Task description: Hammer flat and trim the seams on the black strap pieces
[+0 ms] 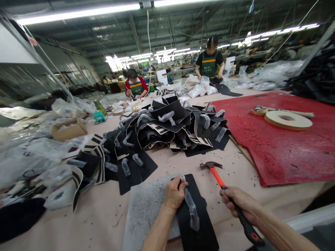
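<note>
My left hand (175,192) is closed around a short metal punch-like tool (183,178), of which only the round top shows above the fingers. Its lower end is hidden. Under that hand lies a flat black panel (197,212) with a plastic-wrapped handle or strap (192,211) along it. The panel rests partly on a speckled grey-white board (143,209). To the right, my right hand (239,204) grips a claw hammer (217,177) by its black and orange handle. The hammer's head is apart from the tool, up and to its right.
A heap of black panels (170,116) with wrapped straps covers the middle of the table. A red mat (288,150) on the right holds a tape roll (288,120). Plastic bags (34,153) and a cardboard box (69,129) lie left. Two co-workers in aprons (209,64) are across the table.
</note>
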Motion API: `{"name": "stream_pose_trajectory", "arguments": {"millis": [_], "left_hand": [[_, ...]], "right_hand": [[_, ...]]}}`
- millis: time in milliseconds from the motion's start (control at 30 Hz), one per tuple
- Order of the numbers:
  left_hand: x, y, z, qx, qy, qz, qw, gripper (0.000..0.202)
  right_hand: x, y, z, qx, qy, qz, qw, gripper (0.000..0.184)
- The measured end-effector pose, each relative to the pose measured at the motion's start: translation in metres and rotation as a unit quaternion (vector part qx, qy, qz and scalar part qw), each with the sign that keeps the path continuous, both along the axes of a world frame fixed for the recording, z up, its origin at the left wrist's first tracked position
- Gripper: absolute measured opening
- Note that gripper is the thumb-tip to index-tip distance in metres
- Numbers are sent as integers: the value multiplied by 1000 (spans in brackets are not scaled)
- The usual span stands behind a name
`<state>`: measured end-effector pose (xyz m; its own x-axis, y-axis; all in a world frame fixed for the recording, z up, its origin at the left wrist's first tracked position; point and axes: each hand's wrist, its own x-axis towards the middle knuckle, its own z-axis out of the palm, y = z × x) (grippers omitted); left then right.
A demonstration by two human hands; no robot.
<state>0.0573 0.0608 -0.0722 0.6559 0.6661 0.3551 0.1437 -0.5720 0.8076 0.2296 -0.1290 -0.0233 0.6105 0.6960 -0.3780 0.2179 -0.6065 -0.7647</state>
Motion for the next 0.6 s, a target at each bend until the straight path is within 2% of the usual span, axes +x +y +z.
{"name": "stream_pose_trajectory", "arguments": {"millis": [100, 200, 267, 367, 433, 500, 567, 600], "left_hand": [[0, 0, 0, -2, -1, -3, 1000, 11], [0, 1, -3, 3, -3, -6, 1000, 11], [0, 1, -5, 5, -1, -2, 1000, 10], [0, 2, -6, 4, 0, 5, 1000, 9], [-1, 1, -5, 0, -2, 0, 1000, 11], [-1, 1, -3, -4, -4, -7, 1000, 13], [-1, 1, -2, -3, -3, -8, 1000, 12], [-1, 1, -2, -2, -2, -7, 1000, 11]], "right_hand": [[-18, 4, 29, 78, -60, -5, 995, 41], [-28, 1, 44, 136, -243, 44, 959, 42], [-27, -2, 50, 103, -329, 111, 932, 37], [-23, -2, 67, 44, -366, 186, 911, 33], [-22, 0, 84, 78, -382, 156, 908, 35], [-25, 4, 96, 159, -378, 67, 910, 37], [-31, 5, 95, 217, -354, 4, 910, 37], [-34, 5, 88, 214, -343, 10, 915, 36]]}}
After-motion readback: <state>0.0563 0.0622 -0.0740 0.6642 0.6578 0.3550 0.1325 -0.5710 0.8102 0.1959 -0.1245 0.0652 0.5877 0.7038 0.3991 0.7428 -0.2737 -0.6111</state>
